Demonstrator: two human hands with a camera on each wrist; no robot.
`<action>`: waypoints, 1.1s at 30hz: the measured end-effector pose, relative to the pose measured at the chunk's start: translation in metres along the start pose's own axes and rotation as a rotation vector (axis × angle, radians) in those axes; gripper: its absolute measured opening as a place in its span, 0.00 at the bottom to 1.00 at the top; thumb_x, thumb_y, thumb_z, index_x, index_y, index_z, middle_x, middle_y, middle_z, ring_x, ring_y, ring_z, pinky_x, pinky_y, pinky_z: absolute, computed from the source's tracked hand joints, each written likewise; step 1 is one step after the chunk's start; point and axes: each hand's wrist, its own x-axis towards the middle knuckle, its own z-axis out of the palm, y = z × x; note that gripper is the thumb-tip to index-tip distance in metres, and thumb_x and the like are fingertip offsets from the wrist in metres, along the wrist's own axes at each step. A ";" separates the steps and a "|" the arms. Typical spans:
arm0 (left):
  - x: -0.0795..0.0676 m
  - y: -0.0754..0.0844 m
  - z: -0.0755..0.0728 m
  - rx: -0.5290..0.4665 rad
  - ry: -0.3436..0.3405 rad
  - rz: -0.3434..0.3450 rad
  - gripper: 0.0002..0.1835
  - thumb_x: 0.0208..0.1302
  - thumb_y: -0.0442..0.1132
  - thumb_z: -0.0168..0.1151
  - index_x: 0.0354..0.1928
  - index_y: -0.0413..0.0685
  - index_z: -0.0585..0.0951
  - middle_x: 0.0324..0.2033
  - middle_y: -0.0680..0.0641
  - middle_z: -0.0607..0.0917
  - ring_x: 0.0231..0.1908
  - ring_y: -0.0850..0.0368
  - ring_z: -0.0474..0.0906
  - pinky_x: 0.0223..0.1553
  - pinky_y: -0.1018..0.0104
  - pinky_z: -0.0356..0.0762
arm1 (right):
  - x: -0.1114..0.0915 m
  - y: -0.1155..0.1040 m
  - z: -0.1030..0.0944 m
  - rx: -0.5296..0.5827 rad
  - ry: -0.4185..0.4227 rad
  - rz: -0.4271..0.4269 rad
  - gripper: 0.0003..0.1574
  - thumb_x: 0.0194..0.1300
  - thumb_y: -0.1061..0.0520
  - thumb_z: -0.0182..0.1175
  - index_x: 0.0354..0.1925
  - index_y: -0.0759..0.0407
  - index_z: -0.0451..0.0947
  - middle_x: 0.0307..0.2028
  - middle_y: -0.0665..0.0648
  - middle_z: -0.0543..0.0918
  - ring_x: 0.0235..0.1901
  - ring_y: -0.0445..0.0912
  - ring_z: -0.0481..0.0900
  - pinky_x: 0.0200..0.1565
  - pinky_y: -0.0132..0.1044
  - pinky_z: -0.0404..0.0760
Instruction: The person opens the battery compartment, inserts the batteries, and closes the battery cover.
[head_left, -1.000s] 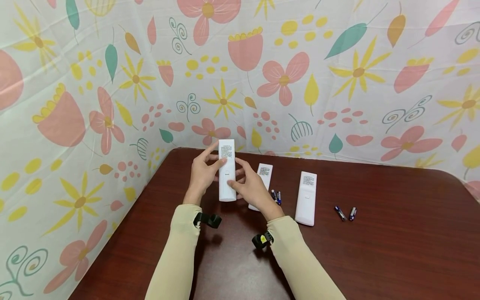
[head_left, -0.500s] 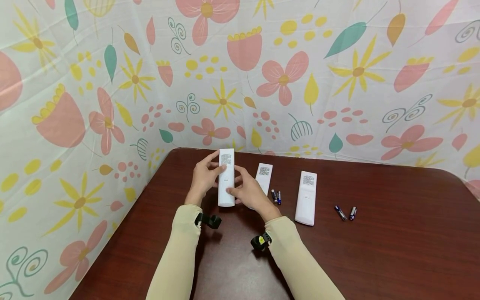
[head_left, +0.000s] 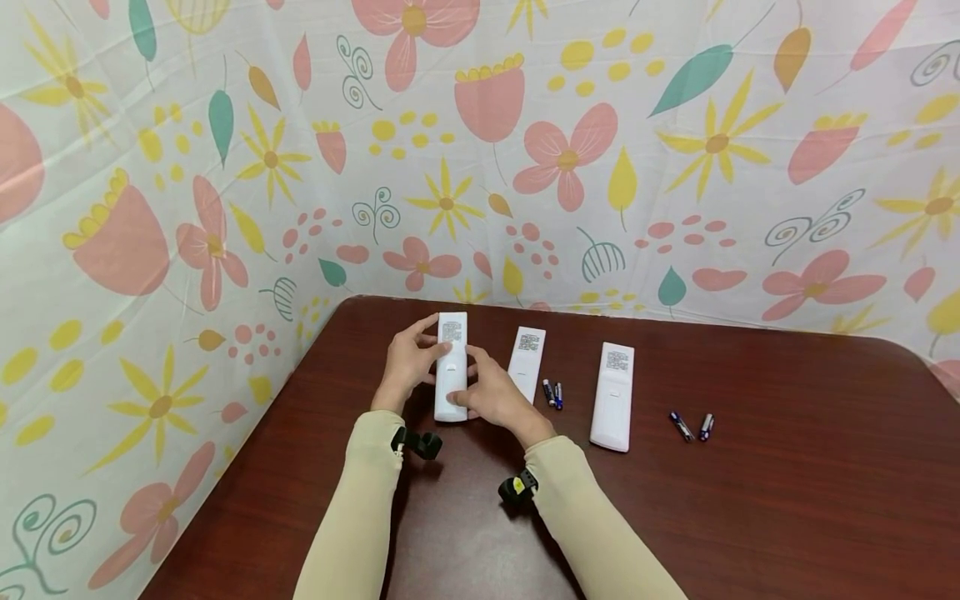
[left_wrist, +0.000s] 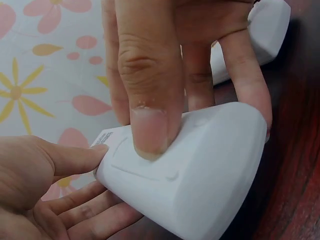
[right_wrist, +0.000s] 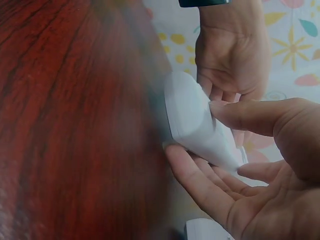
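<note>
Both hands hold a white remote control [head_left: 452, 379], its back with the printed label turned up. On the upper left side, the left hand [head_left: 407, 360] grips it with the thumb laid over the back near the label. The right hand [head_left: 501, 393] holds the lower right side, fingers along the edge. In the left wrist view, the right thumb [left_wrist: 150, 120] presses on the battery cover [left_wrist: 135, 162], which lies in place on the back. The remote's rounded lower end [right_wrist: 187, 107] faces the camera in the right wrist view, with fingers underneath it.
A second white remote [head_left: 529, 354] lies just right of the hands, partly covered by the right hand. Beside it are two batteries [head_left: 558, 395]. Farther right lie a third remote [head_left: 612, 398] and two more batteries [head_left: 681, 426] on the dark wooden table [head_left: 787, 492]. Patterned cloth [head_left: 570, 208] hangs behind.
The held remote has come down in the head view, toward the person, with both hands keeping their grip. The right thumb has shifted slightly left and down with it. The other remotes and batteries have not moved.
</note>
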 end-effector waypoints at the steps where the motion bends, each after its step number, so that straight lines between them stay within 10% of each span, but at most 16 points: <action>1: 0.000 -0.001 0.000 0.003 0.000 -0.001 0.32 0.75 0.36 0.69 0.77 0.57 0.75 0.56 0.36 0.83 0.45 0.39 0.87 0.29 0.55 0.90 | 0.000 0.000 0.001 -0.005 -0.001 0.001 0.56 0.68 0.65 0.73 0.83 0.64 0.52 0.55 0.66 0.78 0.33 0.50 0.85 0.34 0.43 0.90; 33: 0.003 -0.018 -0.004 0.048 0.081 -0.030 0.30 0.72 0.38 0.72 0.74 0.51 0.78 0.56 0.39 0.86 0.47 0.42 0.86 0.37 0.56 0.90 | -0.003 0.002 0.020 -0.230 0.004 -0.040 0.54 0.69 0.57 0.75 0.82 0.64 0.57 0.70 0.68 0.70 0.56 0.57 0.82 0.48 0.44 0.86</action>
